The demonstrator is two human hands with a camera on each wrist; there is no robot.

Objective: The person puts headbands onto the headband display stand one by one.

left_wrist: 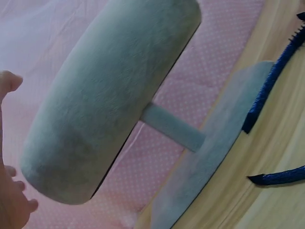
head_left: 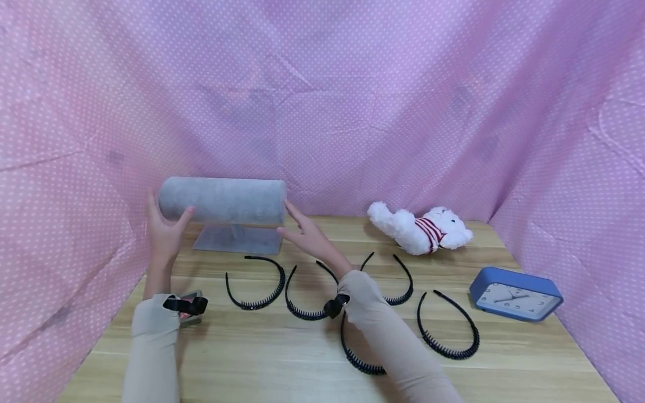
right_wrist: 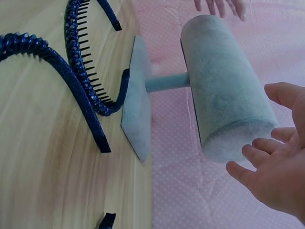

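A grey plush-covered roll stand (head_left: 224, 200) stands at the back left of the table, its cylinder raised on a short post above a flat base (head_left: 209, 240). At the cylinder's left end is my left hand (head_left: 165, 238), thumb spread from the fingers; the left wrist view shows a gap between these fingers (left_wrist: 12, 205) and the cylinder. My right hand (head_left: 314, 243) is beside the opposite end, fingers loosely extended. In the right wrist view, its fingertips (right_wrist: 248, 152) overlap the round end face. Neither hand grips anything.
Several black toothed headbands (head_left: 308, 316) lie in front of the stand and rightward, some partly under my right forearm. A white plush toy (head_left: 405, 229) lies at the back right, near a blue clock (head_left: 514, 296). A small reddish item (head_left: 190, 321) is partly hidden by my left wrist. Pink dotted cloth (head_left: 332, 112) surrounds the table.
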